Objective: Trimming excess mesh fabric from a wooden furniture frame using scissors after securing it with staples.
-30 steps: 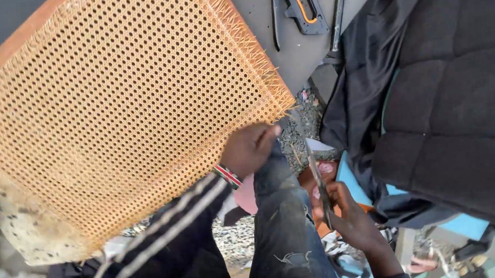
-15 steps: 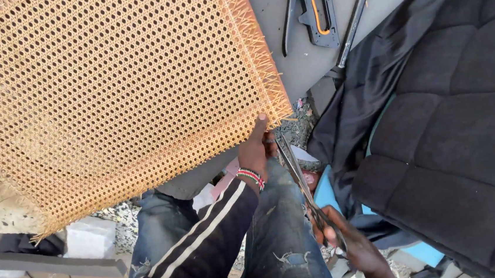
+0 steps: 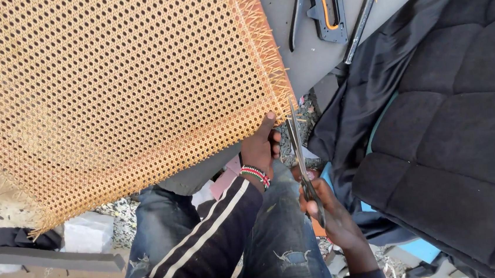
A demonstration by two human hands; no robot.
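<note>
My left hand (image 3: 258,150) pinches the near corner of the cane webbing (image 3: 114,90) on the board, my right hand (image 3: 329,209) clenches the scissors (image 3: 299,152) at that corner's frayed edge, and ragged strands along both sides remain untrimmed.

Cane webbing sheet (image 3: 114,90): golden tan, open hexagonal weave, pale frayed strands along edges, filling 9 to 12 o'clock.

Sleeve (image 3: 202,242) at 6 o'clock: black with two cream stripes running lengthwise.

Beaded bracelet (image 3: 255,175) at centre: red, white and dark bands.

Jeans (image 3: 279,248) at 6 o'clock: faded dark blue, pale worn patches.

Scissors (image 3: 302,158) just right of centre: grey metal blades, black handles.

Cushion (image 3: 453,129) at 3 o'clock: black, square tufted pattern, with light blue showing beneath its lower edge.

Staple gun (image 3: 322,9) at 1 o'clock: dark grey with orange handle loop, on a grey board (image 3: 312,57).
</note>
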